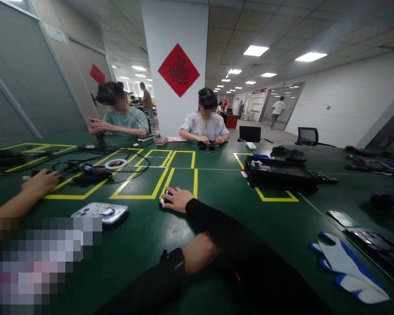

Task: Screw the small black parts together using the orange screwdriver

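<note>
My right hand [177, 200] reaches forward over the green table, palm down. Its fingertips are closed on a small black-and-white object [162, 202] at the table surface; what kind of thing it is, I cannot make out. My left hand [200, 253], with a black band [176, 261] at the wrist, lies nearer to me against the underside of my right sleeve [236, 232]. That sleeve hides its fingers. Left of my right hand lies a pale phone [101, 213] with several camera lenses.
Another person's hand [41, 183] rests at left by black cables [92, 173] and a white ring-shaped roll [115, 164]. Yellow tape [134, 196] marks the table. At right are a black tray [279, 173], a blue-and-white glove [348, 269] and electronic parts [377, 247]. Two headset wearers sit opposite.
</note>
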The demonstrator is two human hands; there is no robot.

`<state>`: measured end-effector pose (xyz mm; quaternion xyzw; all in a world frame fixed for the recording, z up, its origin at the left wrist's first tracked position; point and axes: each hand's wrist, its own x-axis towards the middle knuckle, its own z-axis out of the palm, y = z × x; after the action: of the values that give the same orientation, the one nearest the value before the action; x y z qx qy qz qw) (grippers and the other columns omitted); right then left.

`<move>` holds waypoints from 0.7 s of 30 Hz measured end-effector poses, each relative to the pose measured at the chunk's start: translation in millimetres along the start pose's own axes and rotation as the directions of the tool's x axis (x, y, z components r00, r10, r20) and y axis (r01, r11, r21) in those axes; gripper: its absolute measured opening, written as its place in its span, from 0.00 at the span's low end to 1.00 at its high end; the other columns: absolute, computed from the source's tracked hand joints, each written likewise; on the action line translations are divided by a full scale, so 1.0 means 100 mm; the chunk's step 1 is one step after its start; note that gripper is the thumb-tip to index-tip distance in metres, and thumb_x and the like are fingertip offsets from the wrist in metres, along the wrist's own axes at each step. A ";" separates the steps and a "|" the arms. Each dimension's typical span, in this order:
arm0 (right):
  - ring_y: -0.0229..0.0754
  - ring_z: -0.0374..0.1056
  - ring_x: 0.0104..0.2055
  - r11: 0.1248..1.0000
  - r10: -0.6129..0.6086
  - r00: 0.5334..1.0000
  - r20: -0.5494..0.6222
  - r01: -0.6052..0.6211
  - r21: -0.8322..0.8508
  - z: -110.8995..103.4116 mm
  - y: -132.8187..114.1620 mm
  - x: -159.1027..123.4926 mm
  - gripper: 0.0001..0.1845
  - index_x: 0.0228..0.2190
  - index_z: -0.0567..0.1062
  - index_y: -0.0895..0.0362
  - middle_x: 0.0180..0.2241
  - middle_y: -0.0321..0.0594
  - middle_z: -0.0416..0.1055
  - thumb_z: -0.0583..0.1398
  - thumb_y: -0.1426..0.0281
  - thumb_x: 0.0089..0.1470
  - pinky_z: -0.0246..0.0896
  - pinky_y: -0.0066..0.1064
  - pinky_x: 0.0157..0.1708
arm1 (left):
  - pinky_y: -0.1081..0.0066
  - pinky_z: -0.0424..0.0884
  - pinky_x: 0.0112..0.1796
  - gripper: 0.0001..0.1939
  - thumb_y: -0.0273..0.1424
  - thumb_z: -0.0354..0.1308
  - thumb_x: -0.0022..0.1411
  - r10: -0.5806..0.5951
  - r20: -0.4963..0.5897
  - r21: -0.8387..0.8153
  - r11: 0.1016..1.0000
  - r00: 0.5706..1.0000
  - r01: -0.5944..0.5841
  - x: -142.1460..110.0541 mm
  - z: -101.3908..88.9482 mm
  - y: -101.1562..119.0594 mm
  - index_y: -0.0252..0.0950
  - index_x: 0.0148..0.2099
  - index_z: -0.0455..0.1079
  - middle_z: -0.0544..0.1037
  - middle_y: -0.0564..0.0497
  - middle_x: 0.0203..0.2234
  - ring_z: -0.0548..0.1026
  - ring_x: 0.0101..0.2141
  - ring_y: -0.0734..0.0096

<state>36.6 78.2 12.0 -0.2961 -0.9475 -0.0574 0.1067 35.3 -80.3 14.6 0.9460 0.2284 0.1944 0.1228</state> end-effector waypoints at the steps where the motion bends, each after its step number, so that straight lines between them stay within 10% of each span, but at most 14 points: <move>1: 0.51 0.58 0.49 1.000 0.002 1.000 0.004 -0.002 0.001 0.01 -0.01 0.04 0.29 0.52 0.60 0.46 0.59 0.37 0.47 0.43 0.48 0.54 0.62 0.42 0.37 | 0.68 0.64 0.36 0.15 0.26 0.43 0.61 -0.002 -0.005 0.016 1.000 1.000 0.002 -0.01 0.01 -0.01 0.37 0.32 0.71 0.75 0.49 0.28 0.71 0.31 0.68; 11: 0.52 0.57 0.49 0.999 -0.021 1.000 0.008 0.020 0.025 -0.04 0.01 0.09 0.32 0.53 0.58 0.47 0.59 0.37 0.48 0.44 0.45 0.52 0.59 0.43 0.41 | 0.64 0.65 0.39 0.15 0.26 0.43 0.61 -0.001 0.004 0.021 1.000 1.000 0.001 -0.01 0.01 -0.04 0.36 0.33 0.71 0.76 0.48 0.31 0.72 0.32 0.65; 17: 0.45 0.54 0.53 0.988 -0.075 0.970 -0.230 0.104 0.117 -0.59 0.06 0.02 0.26 0.53 0.57 0.49 0.58 0.36 0.49 0.43 0.52 0.57 0.52 0.38 0.49 | 0.64 0.57 0.50 0.15 0.27 0.43 0.63 0.047 -0.060 -0.130 0.990 0.997 -0.055 0.05 -0.10 0.03 0.43 0.45 0.69 0.74 0.51 0.43 0.67 0.46 0.67; 21: 0.41 0.58 0.47 0.959 0.135 0.949 -0.286 -0.052 0.280 -0.92 0.19 -0.28 0.26 0.46 0.65 0.57 0.46 0.41 0.63 0.40 0.54 0.59 0.53 0.32 0.45 | 0.65 0.59 0.47 0.15 0.28 0.44 0.63 0.005 -0.035 -0.104 0.994 0.999 -0.009 0.03 -0.15 -0.04 0.44 0.47 0.68 0.74 0.50 0.41 0.68 0.45 0.67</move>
<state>84.9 62.4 95.9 -0.3115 -0.9038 0.0321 0.2919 29.7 -73.5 27.4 0.9356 0.2165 0.2229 0.1675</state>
